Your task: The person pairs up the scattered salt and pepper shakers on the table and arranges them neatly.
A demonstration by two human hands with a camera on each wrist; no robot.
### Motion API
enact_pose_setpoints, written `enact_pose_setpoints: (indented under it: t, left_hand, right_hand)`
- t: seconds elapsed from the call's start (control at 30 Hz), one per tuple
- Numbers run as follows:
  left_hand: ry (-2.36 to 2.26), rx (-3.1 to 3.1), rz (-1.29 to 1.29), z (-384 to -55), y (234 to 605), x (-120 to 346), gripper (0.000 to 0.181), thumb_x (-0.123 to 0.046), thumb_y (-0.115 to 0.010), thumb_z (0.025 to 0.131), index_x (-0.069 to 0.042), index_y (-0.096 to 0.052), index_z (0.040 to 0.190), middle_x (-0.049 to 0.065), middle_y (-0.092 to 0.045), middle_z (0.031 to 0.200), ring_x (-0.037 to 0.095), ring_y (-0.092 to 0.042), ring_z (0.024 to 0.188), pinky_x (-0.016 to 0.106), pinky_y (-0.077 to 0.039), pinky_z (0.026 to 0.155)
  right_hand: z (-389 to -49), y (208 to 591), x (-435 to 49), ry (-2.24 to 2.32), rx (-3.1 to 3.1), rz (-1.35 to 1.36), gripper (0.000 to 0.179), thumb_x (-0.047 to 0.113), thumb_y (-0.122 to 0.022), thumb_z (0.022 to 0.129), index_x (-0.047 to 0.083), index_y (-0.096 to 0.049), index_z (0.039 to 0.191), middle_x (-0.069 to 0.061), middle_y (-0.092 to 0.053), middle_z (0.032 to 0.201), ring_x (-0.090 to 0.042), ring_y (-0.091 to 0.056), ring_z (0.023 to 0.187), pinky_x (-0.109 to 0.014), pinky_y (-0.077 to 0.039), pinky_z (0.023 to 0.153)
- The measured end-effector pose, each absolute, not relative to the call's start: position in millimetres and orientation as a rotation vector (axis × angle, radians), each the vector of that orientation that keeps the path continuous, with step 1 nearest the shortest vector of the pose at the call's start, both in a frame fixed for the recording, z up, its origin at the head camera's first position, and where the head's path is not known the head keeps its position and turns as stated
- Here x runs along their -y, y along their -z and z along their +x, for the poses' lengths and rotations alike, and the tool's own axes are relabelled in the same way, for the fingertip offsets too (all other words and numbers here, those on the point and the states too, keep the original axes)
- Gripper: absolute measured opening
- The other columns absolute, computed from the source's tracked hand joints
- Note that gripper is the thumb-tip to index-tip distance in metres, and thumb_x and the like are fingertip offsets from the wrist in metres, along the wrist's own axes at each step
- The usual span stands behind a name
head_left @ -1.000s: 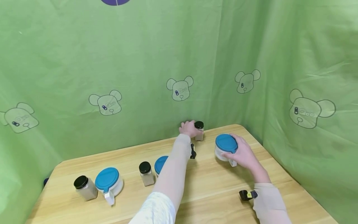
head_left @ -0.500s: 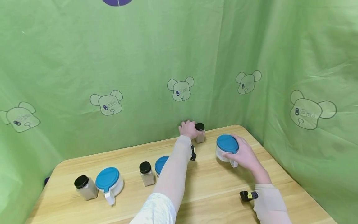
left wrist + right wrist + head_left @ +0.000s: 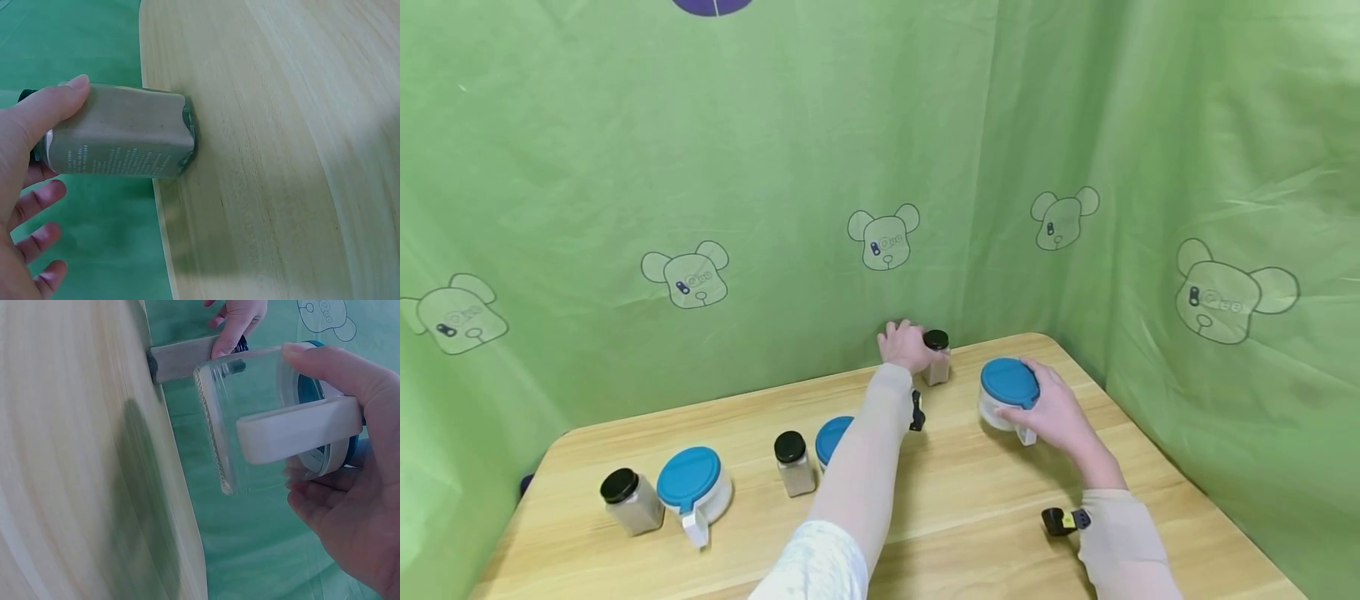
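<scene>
At the back of the table, my left hand (image 3: 907,347) pinches a squarish spice jar (image 3: 937,367) with a black lid between thumb and forefinger. Its other fingers spread free, and the jar's base meets the tabletop in the left wrist view (image 3: 125,131). My right hand (image 3: 1051,408) grips a clear round seasoning pot (image 3: 997,414) by its sides near the blue lid (image 3: 1009,382). A white handle (image 3: 300,430) sticks out from that pot toward me. Seen from the right wrist, the pot hangs above the wood, its shadow falling apart from it.
On the left stand another black-lidded jar (image 3: 634,507) and a blue-lidded pot (image 3: 691,479). Nearer the middle are a third black-lidded jar (image 3: 795,467) and a blue-lidded pot (image 3: 832,439), partly hidden by my left arm. Green curtain (image 3: 775,167) hangs behind the wooden table (image 3: 955,500).
Over the last second the left hand's spice jar shifts very slightly toward me and right. The right hand keeps its grip on the pot in nearly the same spot.
</scene>
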State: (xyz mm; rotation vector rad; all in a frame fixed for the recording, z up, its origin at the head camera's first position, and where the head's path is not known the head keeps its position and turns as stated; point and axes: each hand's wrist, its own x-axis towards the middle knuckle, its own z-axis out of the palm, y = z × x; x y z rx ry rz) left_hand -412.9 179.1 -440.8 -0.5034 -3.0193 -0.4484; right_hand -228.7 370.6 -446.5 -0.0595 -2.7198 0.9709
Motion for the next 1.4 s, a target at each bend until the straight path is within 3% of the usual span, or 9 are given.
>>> enact_pose_setpoints:
  t: [0.83,1.4]
  left_hand:
    - [0.514,2.922,-0.523,-391,414,-152,0.072,-0.070,-0.075,0.066,-0.024,-0.068,0.121,-0.007,-0.058,0.122,0.019,-0.044,0.114,0.038,-0.036,0.096]
    - [0.521,2.867,-0.626,-368,398,-140,0.072,-0.069,-0.078,0.063,-0.024,-0.069,0.119,-0.008,-0.059,0.127,0.018,-0.043,0.117,0.036,-0.034,0.096]
  right_hand:
    - [-238,441,-361,-0.955,2.719,-0.070,0.102,0.043,-0.080,0.078,-0.002,-0.024,0.150,-0.035,-0.036,0.143,-0.053,-0.041,0.127,-0.069,-0.037,0.099]
    - [-227,438,-361,-0.913,2.693,-0.047,0.099,0.038,-0.080,0.078,-0.004,-0.025,0.149,-0.036,-0.038,0.140,-0.053,-0.042,0.124,-0.069,-0.038,0.097]
